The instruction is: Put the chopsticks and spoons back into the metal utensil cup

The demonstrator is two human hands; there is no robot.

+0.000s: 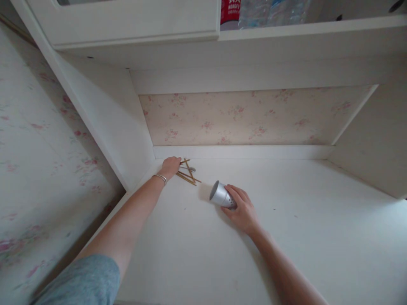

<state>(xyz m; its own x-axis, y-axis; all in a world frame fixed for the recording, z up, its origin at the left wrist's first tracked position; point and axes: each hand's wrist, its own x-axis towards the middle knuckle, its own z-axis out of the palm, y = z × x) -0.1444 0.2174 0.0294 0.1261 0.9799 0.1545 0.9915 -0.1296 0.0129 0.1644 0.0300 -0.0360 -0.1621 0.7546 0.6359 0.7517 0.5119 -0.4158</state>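
Note:
My left hand is at the back left of the white surface, its fingers curled and mostly hidden from view. Out of it fan several brown chopsticks, some crossing each other, with their near ends in or beside my fingers. A metal spoon lies among them, its handle running toward the same hand. In my right hand is a silver metal utensil holder with small holes near its base. It is tilted, its open mouth facing left toward the chopsticks, and my fingers wrap round its lower part.
The white countertop sits in a recess with side panels and a floral back wall. Overhead hangs a white cabinet; its open shelf holds a red package and clear plastic bottles.

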